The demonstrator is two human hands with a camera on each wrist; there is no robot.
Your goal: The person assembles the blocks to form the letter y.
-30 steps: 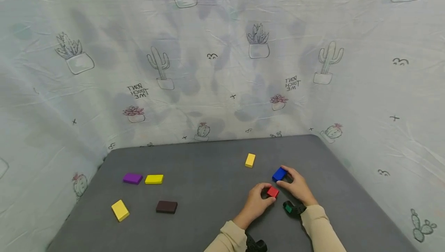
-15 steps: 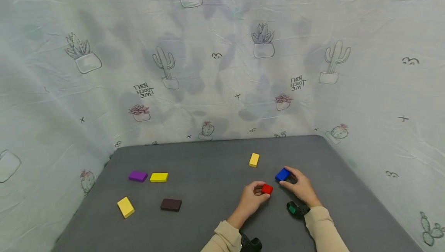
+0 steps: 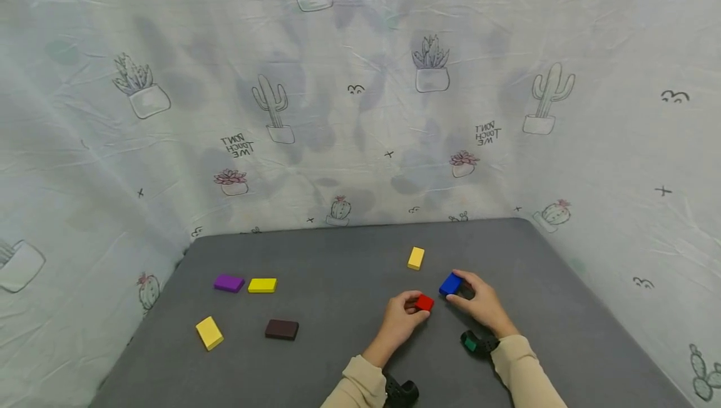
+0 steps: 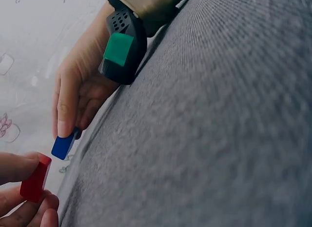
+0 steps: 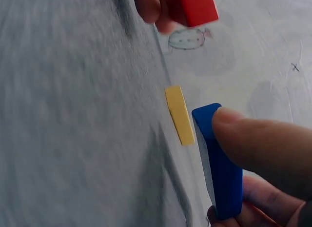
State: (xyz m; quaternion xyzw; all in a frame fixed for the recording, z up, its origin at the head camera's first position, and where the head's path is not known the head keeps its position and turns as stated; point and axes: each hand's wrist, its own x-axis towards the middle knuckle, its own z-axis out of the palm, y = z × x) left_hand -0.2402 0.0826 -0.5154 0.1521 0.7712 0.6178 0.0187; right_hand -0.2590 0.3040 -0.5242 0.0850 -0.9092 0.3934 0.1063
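Observation:
My left hand point(image 3: 398, 321) pinches a small red block point(image 3: 424, 303) between thumb and fingers. To its right, my right hand point(image 3: 485, 305) holds a blue rectangular block point(image 3: 450, 284) by its edges. A gap separates the two blocks. In the left wrist view the red block point(image 4: 35, 179) sits between thumb and fingertips, the blue block point(image 4: 63, 145) just past it. The right wrist view has the thumb on the blue block point(image 5: 224, 173) and fingers under it. Behind the hands lies a yellow block point(image 3: 415, 258) on the grey table.
On the left of the grey table point(image 3: 338, 270) lie a purple block point(image 3: 229, 283), a yellow block point(image 3: 262, 285), another yellow block point(image 3: 209, 333) and a dark brown block point(image 3: 281, 329). A cactus-printed curtain point(image 3: 338, 114) encloses the back and sides.
The red block in my left hand has moved left, away from the blue block. My right hand has kept its hold on the blue block. The head view has shifted slightly.

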